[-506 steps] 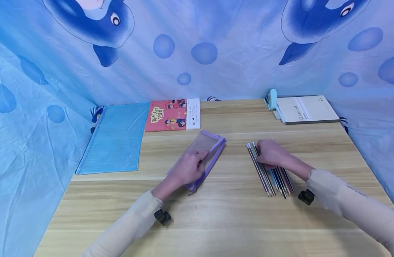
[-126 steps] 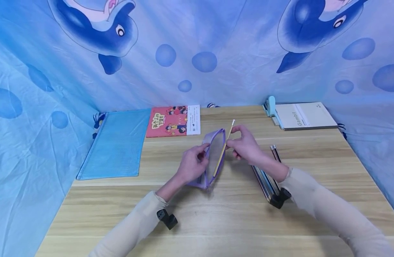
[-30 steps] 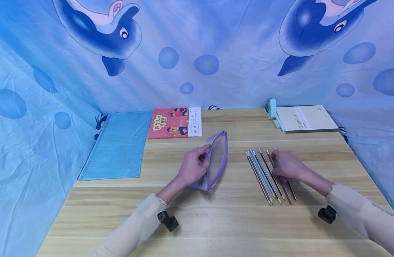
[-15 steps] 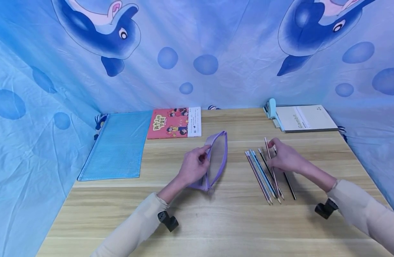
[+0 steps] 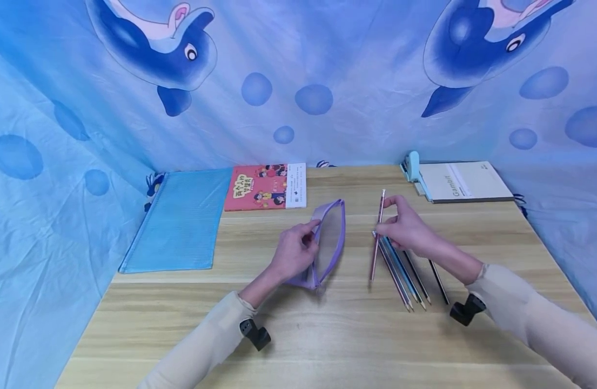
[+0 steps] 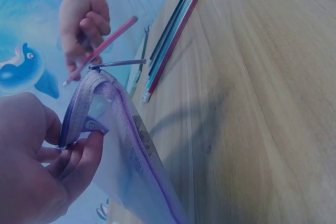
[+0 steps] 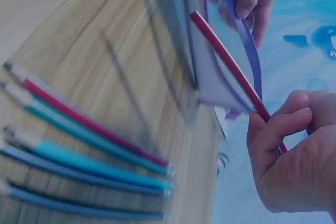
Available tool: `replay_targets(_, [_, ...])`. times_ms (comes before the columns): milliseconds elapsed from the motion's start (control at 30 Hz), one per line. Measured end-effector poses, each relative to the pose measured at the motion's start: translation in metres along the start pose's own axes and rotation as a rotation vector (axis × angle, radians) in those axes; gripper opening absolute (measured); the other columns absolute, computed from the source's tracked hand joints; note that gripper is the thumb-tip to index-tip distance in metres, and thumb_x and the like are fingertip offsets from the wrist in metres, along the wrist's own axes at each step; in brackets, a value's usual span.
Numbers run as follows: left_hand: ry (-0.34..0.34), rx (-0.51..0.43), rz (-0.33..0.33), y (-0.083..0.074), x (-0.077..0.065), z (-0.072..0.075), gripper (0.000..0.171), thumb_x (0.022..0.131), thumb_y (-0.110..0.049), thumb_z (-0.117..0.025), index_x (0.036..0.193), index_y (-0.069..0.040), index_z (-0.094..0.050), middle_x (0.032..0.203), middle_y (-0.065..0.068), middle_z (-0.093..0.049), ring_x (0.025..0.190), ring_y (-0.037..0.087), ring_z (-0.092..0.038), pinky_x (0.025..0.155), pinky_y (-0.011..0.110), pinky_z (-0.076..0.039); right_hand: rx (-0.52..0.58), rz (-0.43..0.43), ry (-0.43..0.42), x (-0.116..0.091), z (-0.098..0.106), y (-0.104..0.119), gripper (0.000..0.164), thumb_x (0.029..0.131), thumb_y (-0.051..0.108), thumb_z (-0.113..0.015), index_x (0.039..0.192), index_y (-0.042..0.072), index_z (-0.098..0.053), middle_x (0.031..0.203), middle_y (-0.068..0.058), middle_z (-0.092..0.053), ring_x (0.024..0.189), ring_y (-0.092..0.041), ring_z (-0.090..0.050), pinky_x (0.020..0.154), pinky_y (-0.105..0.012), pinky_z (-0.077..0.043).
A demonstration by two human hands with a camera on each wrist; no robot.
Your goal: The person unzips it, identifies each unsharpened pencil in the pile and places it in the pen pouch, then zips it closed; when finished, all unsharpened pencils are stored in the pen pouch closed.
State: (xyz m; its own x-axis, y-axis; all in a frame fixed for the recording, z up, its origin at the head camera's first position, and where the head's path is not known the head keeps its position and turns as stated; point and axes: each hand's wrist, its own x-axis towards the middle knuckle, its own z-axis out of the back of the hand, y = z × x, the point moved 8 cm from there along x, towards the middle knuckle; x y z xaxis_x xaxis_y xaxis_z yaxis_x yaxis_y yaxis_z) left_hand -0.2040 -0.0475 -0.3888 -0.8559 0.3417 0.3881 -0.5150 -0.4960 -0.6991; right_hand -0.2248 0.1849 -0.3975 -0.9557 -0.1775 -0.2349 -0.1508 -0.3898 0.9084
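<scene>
My left hand pinches the near-side edge of a purple mesh zip pencil case, whose mouth gapes toward the right. In the left wrist view, the thumb and fingers grip the zipper edge. My right hand holds a red pencil between thumb and fingers, lifted above the table with its eraser end up. The right wrist view shows the red pencil slanting across the case's mouth, apart from my left hand. Several other pencils lie side by side on the table below my right hand.
One dark pencil lies a little apart on the right. At the back stand a pink book, a light blue stapler and a pale notebook. A blue mesh pouch lies at the left. A dolphin-print curtain backs the table.
My right hand has picked the red pencil out of the row, raised it and carried it left toward the case. My left hand has kept its hold on the case.
</scene>
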Motion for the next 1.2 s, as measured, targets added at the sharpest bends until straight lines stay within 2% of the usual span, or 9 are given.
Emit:
replay_targets(100, [0.018,0.010,0.010,0.000,0.000,-0.001,0.050,0.078,0.011,-0.063,0.127,0.010,-0.062,0.084,0.011,-0.065,0.073,0.019,-0.061,0.065,0.024,-0.054,0.081,0.013,-0.022,0.004,-0.009,0.008,0.062,0.082,-0.003,-0.059,0.134,0.003,-0.025,0.070,-0.008,-0.058,0.045,-0.011,-0.042,0.039,-0.021,-0.032])
replay_targets(267, [0.021,0.019,0.012,0.001,0.001,-0.002,0.050,0.078,0.010,-0.063,0.127,0.010,-0.062,0.085,0.010,-0.065,0.073,0.019,-0.061,0.066,0.024,-0.054,0.183,0.056,-0.060,0.011,-0.022,0.021,0.061,0.085,-0.004,-0.060,0.133,0.005,-0.025,0.085,-0.013,-0.065,0.047,-0.011,-0.045,0.041,-0.021,-0.034])
replay_targets(433, [0.014,0.022,0.001,0.002,0.002,-0.002,0.050,0.076,0.010,-0.063,0.126,0.010,-0.063,0.083,0.010,-0.065,0.072,0.018,-0.061,0.065,0.024,-0.054,0.196,0.047,-0.053,0.016,-0.037,0.025,0.059,0.085,-0.001,-0.062,0.132,0.008,-0.027,0.090,-0.015,-0.065,0.048,-0.012,-0.046,0.040,-0.022,-0.034])
replay_targets(800, [0.020,0.013,0.016,0.003,0.001,-0.003,0.050,0.077,0.009,-0.063,0.127,0.010,-0.062,0.084,0.011,-0.066,0.072,0.019,-0.061,0.065,0.024,-0.054,0.193,0.052,-0.048,0.021,-0.063,0.023,0.058,0.086,-0.003,-0.062,0.132,0.006,-0.029,0.087,-0.017,-0.066,0.047,-0.014,-0.048,0.040,-0.023,-0.040])
replay_targets(1200, [0.024,0.016,0.030,0.002,0.003,-0.005,0.051,0.078,0.009,-0.064,0.129,0.009,-0.061,0.084,0.010,-0.066,0.072,0.018,-0.062,0.064,0.024,-0.054,0.165,-0.001,0.004,0.022,-0.085,0.015,0.056,0.083,-0.003,-0.064,0.129,0.005,-0.033,0.078,-0.018,-0.063,0.043,-0.013,-0.048,0.037,-0.022,-0.039])
